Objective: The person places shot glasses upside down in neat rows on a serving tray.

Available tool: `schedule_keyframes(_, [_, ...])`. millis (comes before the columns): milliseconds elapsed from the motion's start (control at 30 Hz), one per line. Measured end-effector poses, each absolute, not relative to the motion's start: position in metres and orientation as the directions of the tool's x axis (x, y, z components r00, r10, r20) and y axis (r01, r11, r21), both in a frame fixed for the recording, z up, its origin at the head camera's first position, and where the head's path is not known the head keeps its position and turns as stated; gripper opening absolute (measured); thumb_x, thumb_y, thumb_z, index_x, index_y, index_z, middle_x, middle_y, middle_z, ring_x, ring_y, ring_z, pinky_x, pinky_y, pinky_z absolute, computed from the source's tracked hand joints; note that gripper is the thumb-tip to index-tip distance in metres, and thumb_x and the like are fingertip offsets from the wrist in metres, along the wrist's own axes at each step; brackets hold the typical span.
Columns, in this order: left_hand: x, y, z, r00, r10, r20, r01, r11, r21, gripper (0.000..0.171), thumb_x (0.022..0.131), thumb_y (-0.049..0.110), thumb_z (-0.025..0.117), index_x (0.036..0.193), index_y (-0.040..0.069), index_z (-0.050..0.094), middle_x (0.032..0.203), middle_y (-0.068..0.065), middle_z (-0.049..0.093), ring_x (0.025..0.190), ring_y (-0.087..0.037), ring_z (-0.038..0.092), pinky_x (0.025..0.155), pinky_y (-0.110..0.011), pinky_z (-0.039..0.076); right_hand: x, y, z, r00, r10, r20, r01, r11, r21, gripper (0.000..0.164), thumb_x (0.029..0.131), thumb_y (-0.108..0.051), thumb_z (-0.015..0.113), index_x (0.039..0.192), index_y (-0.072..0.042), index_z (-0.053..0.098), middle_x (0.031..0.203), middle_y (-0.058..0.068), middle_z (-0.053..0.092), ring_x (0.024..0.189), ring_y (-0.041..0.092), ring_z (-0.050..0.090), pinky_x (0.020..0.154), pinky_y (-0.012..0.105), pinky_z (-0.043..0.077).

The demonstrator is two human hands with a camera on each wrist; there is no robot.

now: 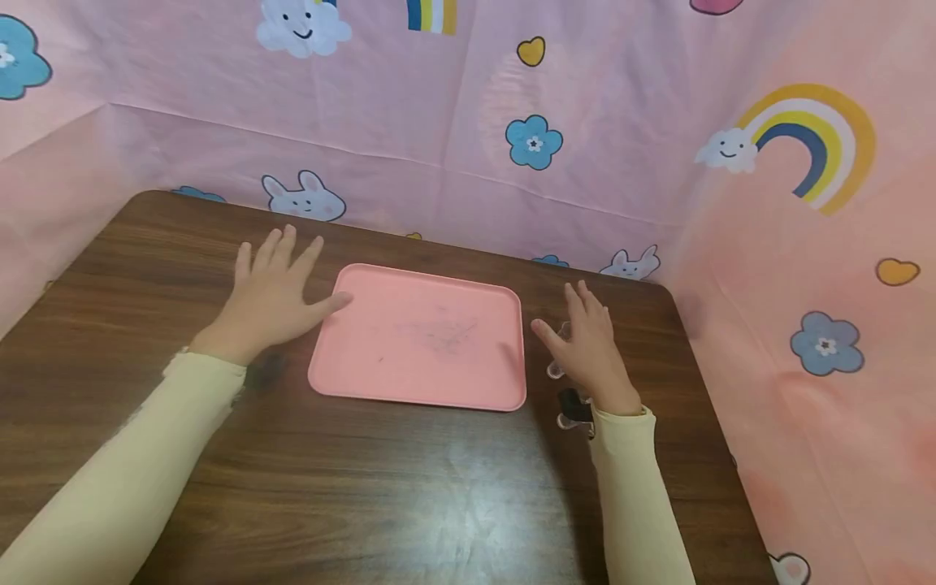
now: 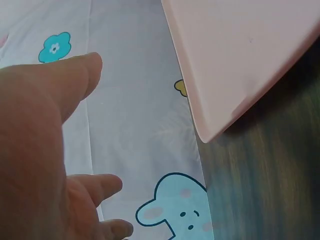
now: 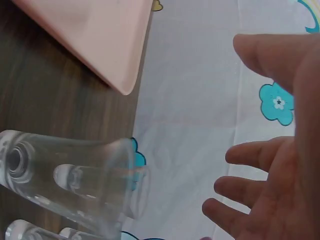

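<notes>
A pink rectangular tray (image 1: 420, 341) lies on the wooden table, its surface bare apart from grey scuff marks. Beside its left edge hovers my left hand (image 1: 266, 305), fingers spread, the thumb overlapping the rim in the head view. My right hand (image 1: 591, 345) is held to the right of the tray, fingers extended and nothing in the grasp. Clear drinking glasses (image 1: 556, 370) stand beneath and beside it, largely hidden by the hand and wrist in the head view. In the right wrist view a tall clear glass (image 3: 75, 175) is nearest that hand, with several others behind and below.
The dark wooden table (image 1: 314, 487) has rounded back corners. A pink cloth printed with clouds, rabbits and flowers (image 1: 534, 142) hangs behind it and along the sides. Near the right wrist is a small black device (image 1: 574, 405).
</notes>
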State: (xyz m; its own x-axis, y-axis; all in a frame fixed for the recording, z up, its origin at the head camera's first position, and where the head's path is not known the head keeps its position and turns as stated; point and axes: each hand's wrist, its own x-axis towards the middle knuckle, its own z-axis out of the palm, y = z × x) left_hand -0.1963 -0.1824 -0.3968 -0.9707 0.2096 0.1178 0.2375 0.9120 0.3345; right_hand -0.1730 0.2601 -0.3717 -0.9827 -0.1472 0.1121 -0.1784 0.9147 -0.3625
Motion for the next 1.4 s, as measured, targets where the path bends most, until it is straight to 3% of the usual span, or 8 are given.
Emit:
schedule_keyframes(167, [-0.197,-0.184,-0.395,-0.970,0.214,0.118,0.244,0.885,0.397,0.095,0.085,0.070,0.045,0.153,0.012,0.013,0.156,-0.024,0.002,0.144,-0.040,-0.005,0.109,-0.066,-0.007,-0.169,0.266,-0.362,-0.985,-0.150,0.088,-0.174,0.887,-0.429,0.084,0.087,-0.062,0.053,0.148,-0.010,0.029,0.154,0.014,0.024,0.139,0.034,0.025,0.110,0.056,0.025])
schedule_keyframes(267, [-0.199,-0.191,-0.395,-0.971,0.223,0.082,0.235,0.855,0.463,0.095,0.086,0.065,0.050,0.152,0.007,0.016,0.154,-0.027,0.012,0.142,-0.045,0.005,0.108,-0.069,0.004,-0.164,0.272,-0.355,-0.988,-0.144,0.057,-0.154,0.859,-0.489,0.077,0.086,-0.061,0.056,0.144,-0.013,0.038,0.144,0.009,0.038,0.120,0.029,0.048,0.100,0.050,0.040])
schedule_keyframes(400, [-0.200,-0.202,-0.402,-0.971,0.239,-0.026,0.183,0.803,0.567,0.094,0.084,0.063,0.056,0.151,0.008,0.020,0.153,-0.029,0.016,0.141,-0.047,0.009,0.105,-0.071,0.012,-0.159,0.285,-0.346,-0.990,-0.139,-0.001,-0.115,0.824,-0.555,0.062,0.086,-0.055,0.062,0.133,-0.017,0.049,0.129,0.004,0.053,0.099,0.022,0.057,0.087,0.045,0.049])
schedule_keyframes(633, [-0.198,-0.214,-0.426,-0.947,0.298,-0.118,0.140,0.715,0.684,0.083,0.084,0.057,0.062,0.150,0.022,0.027,0.157,-0.019,0.013,0.142,-0.046,0.007,0.103,-0.073,0.010,-0.158,0.308,-0.346,-0.972,-0.216,-0.095,-0.131,0.828,-0.545,0.052,0.085,-0.046,0.068,0.126,-0.015,0.056,0.108,0.003,0.061,0.092,0.023,0.057,0.077,0.039,0.050])
schedule_keyframes(733, [-0.198,-0.214,-0.438,-0.940,0.329,-0.093,0.166,0.677,0.717,0.079,0.084,0.053,0.065,0.148,0.022,0.031,0.155,-0.015,0.022,0.143,-0.041,0.012,0.111,-0.064,0.006,-0.159,0.315,-0.352,-0.962,-0.236,-0.140,-0.125,0.833,-0.540,0.051,0.084,-0.042,0.071,0.124,-0.014,0.058,0.102,0.003,0.060,0.087,0.023,0.056,0.073,0.036,0.049])
schedule_keyframes(900, [-0.200,-0.209,-0.448,-0.930,0.366,-0.044,0.222,0.653,0.724,0.077,0.084,0.048,0.068,0.146,0.017,0.037,0.152,-0.015,0.030,0.143,-0.035,0.019,0.117,-0.048,-0.006,-0.159,0.321,-0.362,-0.947,-0.249,-0.201,-0.099,0.825,-0.556,0.049,0.083,-0.036,0.074,0.122,-0.011,0.058,0.109,0.007,0.058,0.092,0.024,0.056,0.077,0.035,0.049])
schedule_keyframes(1233, [-0.198,-0.209,-0.452,-0.917,0.399,-0.030,0.265,0.662,0.701,0.082,0.080,0.046,0.073,0.146,0.016,0.036,0.154,-0.018,0.024,0.144,-0.037,0.010,0.114,-0.053,-0.009,-0.164,0.321,-0.370,-0.918,-0.381,-0.110,-0.279,0.816,-0.506,0.038,0.078,-0.030,0.079,0.107,-0.009,0.068,0.098,0.007,0.061,0.089,0.028,0.055,0.075,0.039,0.048])
schedule_keyframes(1400, [-0.200,-0.213,-0.456,-0.917,0.400,-0.003,0.300,0.693,0.655,0.086,0.077,0.050,0.074,0.145,0.013,0.038,0.155,-0.012,0.024,0.144,-0.037,0.012,0.111,-0.064,0.004,-0.166,0.321,-0.374,-0.911,-0.392,-0.126,-0.298,0.839,-0.456,0.040,0.076,-0.032,0.081,0.107,-0.011,0.068,0.097,0.007,0.059,0.093,0.028,0.049,0.077,0.035,0.043])
